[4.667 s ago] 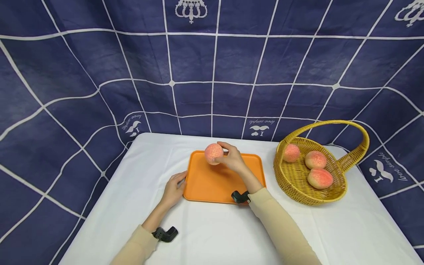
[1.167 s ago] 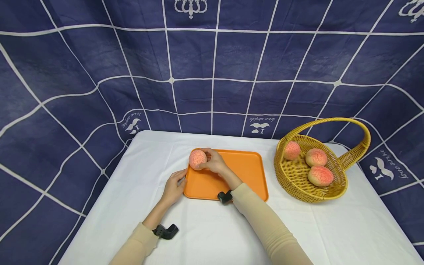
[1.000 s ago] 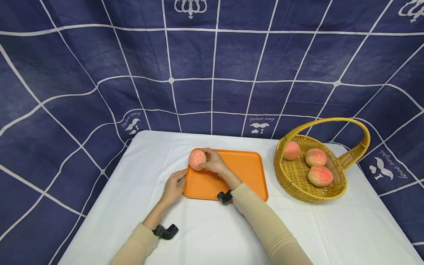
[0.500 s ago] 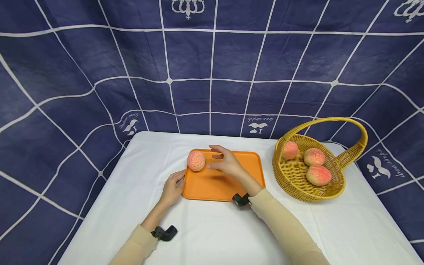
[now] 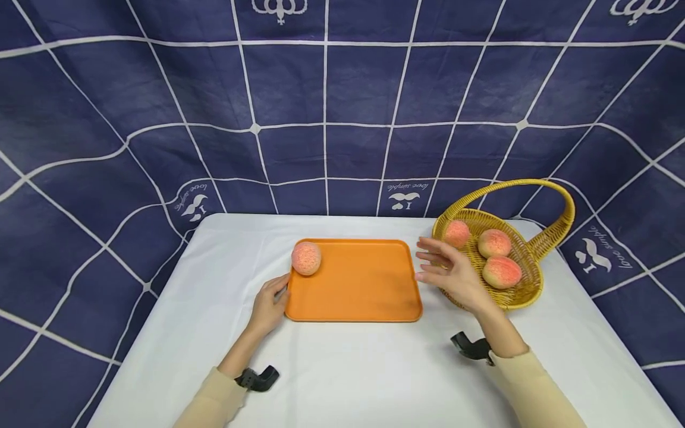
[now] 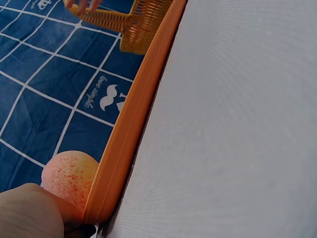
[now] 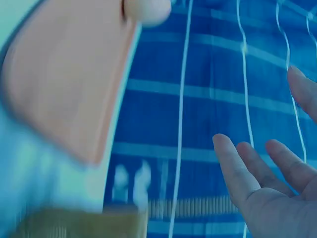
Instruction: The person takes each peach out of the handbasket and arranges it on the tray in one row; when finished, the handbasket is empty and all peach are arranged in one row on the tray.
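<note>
A peach [image 5: 307, 258] sits in the far left corner of an orange tray [image 5: 358, 291]. My left hand [image 5: 269, 304] lies on the cloth with its fingers against the tray's left edge. In the left wrist view its thumb [image 6: 29, 210] is close to the tray edge, with the peach [image 6: 72, 176] just beyond. My right hand [image 5: 457, 276] is in the air between the tray and a yellow wicker basket [image 5: 547, 241], fingers spread, holding nothing. It covers part of the basket's left side. Three peaches [image 5: 502, 272] lie inside the basket.
A white cloth [image 5: 348, 368] covers the table. The basket's tall handle [image 5: 516, 183] arches above its opening. Behind the table and at both sides hangs a dark blue curtain [image 5: 353, 148] with white lines.
My right hand carried the peach left over the tray, let it go in the far left corner, then moved right to the basket. My left hand stayed at the tray edge.
</note>
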Motion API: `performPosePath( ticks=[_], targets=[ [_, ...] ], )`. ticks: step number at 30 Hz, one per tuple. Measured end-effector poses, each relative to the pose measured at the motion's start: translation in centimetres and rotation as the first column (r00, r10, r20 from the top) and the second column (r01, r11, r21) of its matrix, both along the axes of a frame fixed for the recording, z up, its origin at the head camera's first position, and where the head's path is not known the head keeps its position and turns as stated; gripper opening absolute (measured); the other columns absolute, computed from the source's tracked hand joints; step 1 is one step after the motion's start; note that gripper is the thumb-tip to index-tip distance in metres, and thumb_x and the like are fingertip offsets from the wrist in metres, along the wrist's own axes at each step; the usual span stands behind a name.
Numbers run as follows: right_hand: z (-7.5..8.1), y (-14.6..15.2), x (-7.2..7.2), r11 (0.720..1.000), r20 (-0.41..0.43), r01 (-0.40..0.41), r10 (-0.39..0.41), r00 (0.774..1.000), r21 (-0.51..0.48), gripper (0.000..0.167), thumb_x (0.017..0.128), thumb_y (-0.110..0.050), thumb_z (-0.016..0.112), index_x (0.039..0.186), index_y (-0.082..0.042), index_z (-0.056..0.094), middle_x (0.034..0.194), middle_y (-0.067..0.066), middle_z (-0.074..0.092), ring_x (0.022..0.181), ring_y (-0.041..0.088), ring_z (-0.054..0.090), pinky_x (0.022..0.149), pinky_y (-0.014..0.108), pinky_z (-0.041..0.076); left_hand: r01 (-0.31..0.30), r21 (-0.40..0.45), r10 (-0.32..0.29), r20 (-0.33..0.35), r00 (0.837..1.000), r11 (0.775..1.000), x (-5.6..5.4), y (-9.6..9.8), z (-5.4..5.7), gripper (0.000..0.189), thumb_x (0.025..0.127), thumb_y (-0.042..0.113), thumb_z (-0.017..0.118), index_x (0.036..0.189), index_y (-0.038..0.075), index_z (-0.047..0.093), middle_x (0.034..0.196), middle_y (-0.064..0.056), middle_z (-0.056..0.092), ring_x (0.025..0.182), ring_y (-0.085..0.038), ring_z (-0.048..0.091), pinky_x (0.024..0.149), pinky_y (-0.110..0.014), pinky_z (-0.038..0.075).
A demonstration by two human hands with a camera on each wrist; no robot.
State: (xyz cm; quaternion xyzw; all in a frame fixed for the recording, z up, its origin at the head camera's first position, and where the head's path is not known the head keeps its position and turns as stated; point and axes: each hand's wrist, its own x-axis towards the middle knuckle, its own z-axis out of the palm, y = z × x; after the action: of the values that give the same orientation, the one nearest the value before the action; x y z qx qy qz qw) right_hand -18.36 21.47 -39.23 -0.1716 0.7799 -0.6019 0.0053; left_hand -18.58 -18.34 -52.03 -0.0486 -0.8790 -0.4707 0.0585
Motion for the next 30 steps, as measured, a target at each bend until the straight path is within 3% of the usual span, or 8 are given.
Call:
performPosePath(
  ticks=[3,6,10,13,16,20,26,30],
  targets=[
    [0.3,3.5,0.4,0.992,-0.025,0.118,-0.118,0.993,0.033,0.071,0.083,0.000,0.075,0.145,0.004,0.040,0.133,-0.005,0.055,0.116,0.004,0.059,0.089,0.018,0.055,0.001,-0.005,-0.001,0.001,1.000,1.000,-0.1,-0.1,0.0,0.044,0.096,0.002,0.055,0.139,-0.002,0.051,0.144,-0.018,0.052,0.137,-0.034,0.042,0.116,-0.052,0.032],
    [0.5,6.5,0.5,0.967,-0.020,0.247,-0.246,0.969,0.057,0.070,0.085,-0.005,0.074,0.146,-0.001,0.040,0.127,-0.015,0.055,0.113,-0.002,0.058,0.085,0.011,0.053,-0.001,-0.005,0.001,0.006,1.000,1.000,-0.1,-0.2,0.1,0.044,0.096,0.002,0.054,0.140,-0.002,0.050,0.144,-0.018,0.051,0.137,-0.035,0.041,0.116,-0.052,0.031],
    [0.2,9.8,0.3,0.909,0.018,0.402,-0.406,0.914,0.108,0.073,0.086,-0.014,0.075,0.149,-0.010,0.039,0.133,-0.004,0.052,0.110,-0.006,0.053,0.083,0.004,0.049,-0.003,-0.002,0.003,0.013,1.000,1.000,0.1,-0.2,0.1,0.044,0.096,0.002,0.054,0.140,-0.002,0.050,0.144,-0.019,0.051,0.137,-0.035,0.041,0.116,-0.052,0.031],
    [-0.2,11.6,0.1,0.868,0.070,0.470,-0.485,0.872,0.158,0.077,0.087,-0.021,0.075,0.153,-0.014,0.034,0.149,0.006,0.044,0.117,-0.001,0.052,0.082,0.002,0.047,0.003,0.001,-0.003,0.011,1.000,1.000,0.1,-0.1,0.2,0.044,0.096,0.001,0.054,0.140,-0.002,0.050,0.144,-0.019,0.051,0.137,-0.035,0.041,0.116,-0.052,0.031],
    [-0.7,12.7,0.0,0.839,0.114,0.502,-0.531,0.840,0.209,0.081,0.087,-0.027,0.074,0.154,-0.016,0.030,0.157,0.012,0.034,0.132,0.016,0.049,0.082,0.000,0.045,0.007,0.002,-0.007,0.010,1.000,1.000,0.0,0.0,0.1,0.044,0.096,0.001,0.054,0.140,-0.002,0.050,0.144,-0.019,0.051,0.137,-0.035,0.041,0.117,-0.052,0.031],
    [-1.2,13.2,-0.2,0.815,0.139,0.516,-0.561,0.816,0.263,0.083,0.089,-0.031,0.072,0.156,-0.013,0.026,0.159,0.018,0.030,0.140,0.035,0.039,0.079,0.000,0.045,0.007,-0.001,-0.007,0.010,1.000,1.000,0.0,0.0,-0.1,0.044,0.096,0.001,0.054,0.139,-0.002,0.050,0.144,-0.019,0.051,0.137,-0.035,0.041,0.117,-0.052,0.031],
    [-2.1,13.4,-0.8,0.797,0.184,0.528,-0.589,0.787,0.293,0.084,0.089,-0.032,0.071,0.155,-0.010,0.025,0.157,0.022,0.031,0.141,0.039,0.037,0.078,0.002,0.046,0.003,0.000,-0.003,0.008,1.000,1.000,-0.1,0.0,0.0,0.043,0.096,0.000,0.054,0.139,-0.003,0.051,0.144,-0.019,0.051,0.136,-0.035,0.042,0.117,-0.052,0.031],
    [-2.9,13.4,-1.3,0.784,0.218,0.539,-0.609,0.763,0.306,0.083,0.090,-0.028,0.071,0.156,-0.010,0.024,0.158,0.023,0.027,0.143,0.041,0.030,0.104,0.024,0.047,0.003,-0.001,-0.003,0.007,1.000,1.000,0.0,0.0,0.0,0.043,0.096,0.001,0.054,0.139,-0.003,0.051,0.143,-0.019,0.052,0.136,-0.035,0.042,0.116,-0.052,0.032]
  ],
)
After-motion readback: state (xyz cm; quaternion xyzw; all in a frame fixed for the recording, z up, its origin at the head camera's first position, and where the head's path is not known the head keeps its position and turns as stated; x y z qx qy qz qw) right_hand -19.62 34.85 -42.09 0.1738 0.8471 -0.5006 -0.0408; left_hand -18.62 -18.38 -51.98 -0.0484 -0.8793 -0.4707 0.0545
